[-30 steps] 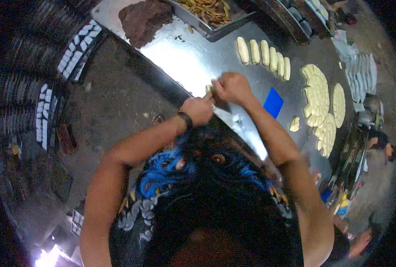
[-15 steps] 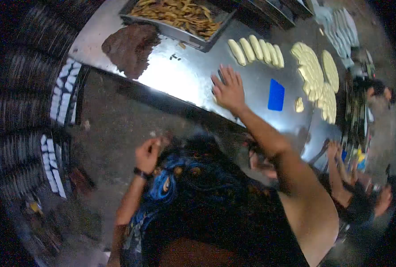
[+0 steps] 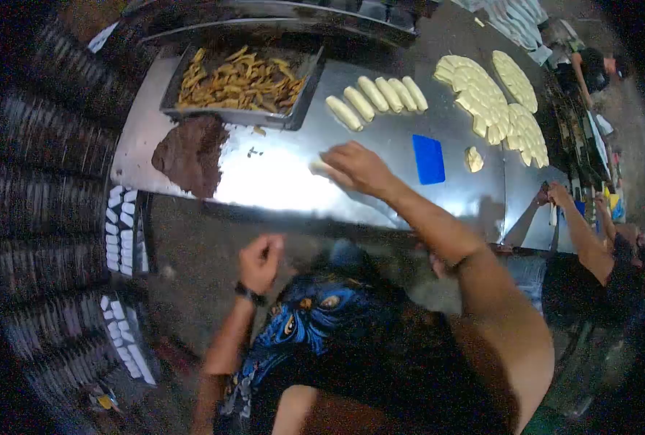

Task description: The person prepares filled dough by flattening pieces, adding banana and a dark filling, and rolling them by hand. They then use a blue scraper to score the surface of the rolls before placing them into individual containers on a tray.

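My right hand is over the metal table, fingers curled round a small pale piece of dough that shows past the fingertips. Just beyond it lies a row of several pale dough rolls. To its right on the tabletop lies a blue dough scraper, with a small dough lump farther right. My left hand, a dark band at its wrist, hangs off the near edge of the table with its fingers curled in. Whatever is inside them, if anything, is hidden.
A metal tray of brown strips stands at the back left, beside a brown crumbly heap. Cut dough slabs lie at the right. Racks line the left side. Another person's arm reaches over the table's right end.
My right hand was spread flat over the table and is now curled round pale dough. My left hand stays curled beside the table. The view has shifted, with the tray now more fully visible.
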`<state>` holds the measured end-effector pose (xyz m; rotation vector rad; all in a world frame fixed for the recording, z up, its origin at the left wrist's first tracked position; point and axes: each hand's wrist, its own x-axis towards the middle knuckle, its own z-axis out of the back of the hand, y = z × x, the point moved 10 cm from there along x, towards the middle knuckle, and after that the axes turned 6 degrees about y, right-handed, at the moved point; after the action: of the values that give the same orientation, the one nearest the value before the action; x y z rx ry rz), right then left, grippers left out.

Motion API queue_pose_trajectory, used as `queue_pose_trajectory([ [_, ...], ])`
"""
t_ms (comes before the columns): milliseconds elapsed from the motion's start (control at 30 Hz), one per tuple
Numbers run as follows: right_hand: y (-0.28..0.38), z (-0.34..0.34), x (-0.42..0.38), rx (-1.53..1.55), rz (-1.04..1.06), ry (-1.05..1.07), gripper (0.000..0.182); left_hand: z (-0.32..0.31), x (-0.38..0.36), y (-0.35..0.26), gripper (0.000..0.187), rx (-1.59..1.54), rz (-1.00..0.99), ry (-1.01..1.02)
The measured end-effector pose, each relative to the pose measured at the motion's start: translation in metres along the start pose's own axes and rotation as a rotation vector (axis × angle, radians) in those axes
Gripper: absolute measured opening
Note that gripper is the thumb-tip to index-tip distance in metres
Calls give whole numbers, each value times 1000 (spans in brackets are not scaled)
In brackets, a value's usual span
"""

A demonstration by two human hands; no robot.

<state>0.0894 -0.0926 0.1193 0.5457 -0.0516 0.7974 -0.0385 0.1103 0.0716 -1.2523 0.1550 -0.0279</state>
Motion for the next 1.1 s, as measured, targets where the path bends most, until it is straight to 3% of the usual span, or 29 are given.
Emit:
queue_pose_trajectory([
  [67, 8, 54, 22, -41, 19, -429, 29, -9, 22, -13, 21, -7, -41, -49],
  [167, -50, 46, 28, -26, -173, -574, 40, -35, 51, -19, 20, 121, -8, -2],
  [233, -100, -23, 12, -237, -335, 34, 41, -59, 68, -38, 19, 104, 53, 98],
  [267, -103, -8, -3, -157, -295, -48, 41, -66, 69, -53, 19, 132, -80, 58],
  [367, -165, 65, -62, 244, -700, -95, 37, -82, 62, -21, 19, 17, 7, 62],
  [433, -241, 91, -86, -54, -583, 89, 40, -101, 65, -42, 17, 48, 19, 77],
  [467, -286, 107, -106, 57, -642, 89, 40, -111, 65, -45, 17, 9, 70, 86],
  [533, -341, 139, -122, -129, -466, 185, 41, -125, 71, -50, 17, -19, 146, 99],
  [567, -344, 145, -124, -416, -218, 267, 42, -130, 78, -53, 17, -8, 174, 105],
  [633, -364, 150, -128, -610, -132, 408, 40, -137, 88, -49, 17, -12, 234, 93],
  [733, -368, 164, -114, -785, 73, 435, 23, -149, 104, -46, 18, -50, 344, 51],
  [833, -379, 159, -111, -909, 24, 758, 17, -166, 124, -66, 15, 55, 171, 172],
  [867, -377, 159, -112, -905, 74, 775, 15, -169, 130, -76, 15, 53, 133, 185],
  [967, -382, 154, -107, -990, -39, 968, 13, -176, 148, -101, 15, 31, -9, 192],
  [1033, -351, 169, -79, -764, -184, 975, 16, -173, 154, -110, 16, -2, -98, 190],
  [1100, -316, 188, -55, -520, -373, 968, 21, -169, 162, -121, 17, -93, -60, 170],
])
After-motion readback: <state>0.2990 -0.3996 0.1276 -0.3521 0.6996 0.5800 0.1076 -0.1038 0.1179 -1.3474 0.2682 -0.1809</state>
